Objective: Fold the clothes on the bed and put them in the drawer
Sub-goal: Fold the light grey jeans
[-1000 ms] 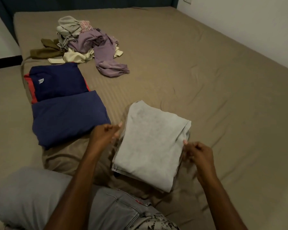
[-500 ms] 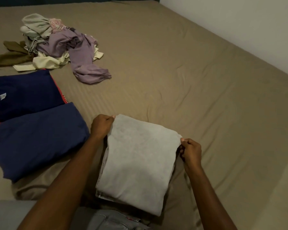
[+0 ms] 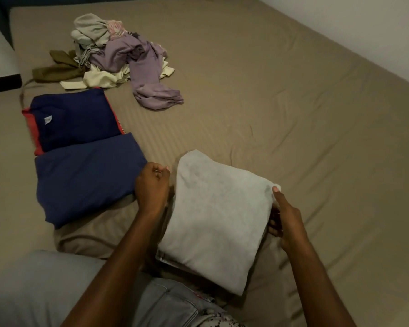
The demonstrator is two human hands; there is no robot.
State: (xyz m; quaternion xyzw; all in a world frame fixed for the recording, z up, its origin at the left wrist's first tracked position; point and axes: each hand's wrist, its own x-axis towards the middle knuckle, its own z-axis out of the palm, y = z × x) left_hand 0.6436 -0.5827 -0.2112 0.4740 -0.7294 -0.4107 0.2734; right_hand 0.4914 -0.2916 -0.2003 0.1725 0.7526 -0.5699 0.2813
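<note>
At the near edge of the bed (image 3: 293,114), I see my right hand (image 3: 285,220) with its grip closed on the right side of the folded grey garment (image 3: 217,213), thumb on top near the far right corner and fingers tucked under the edge. My left hand (image 3: 152,187) sits just beside the garment's left edge, fingers curled in a loose fist; I cannot tell whether that grip has any cloth in it. The grey garment is a thick, roughly rectangular fold, pale and faintly mottled, with layered edges showing at its near left side, lying on the tan sheet in front of my knee. To its left lies a folded navy piece (image 3: 85,178), and beyond that, touching it, a darker navy fold with red trim (image 3: 73,121) and a small white label. Further up the bed sits a loose heap of unfolded clothes (image 3: 118,55): lilac, cream, grey and olive pieces tangled together.
</note>
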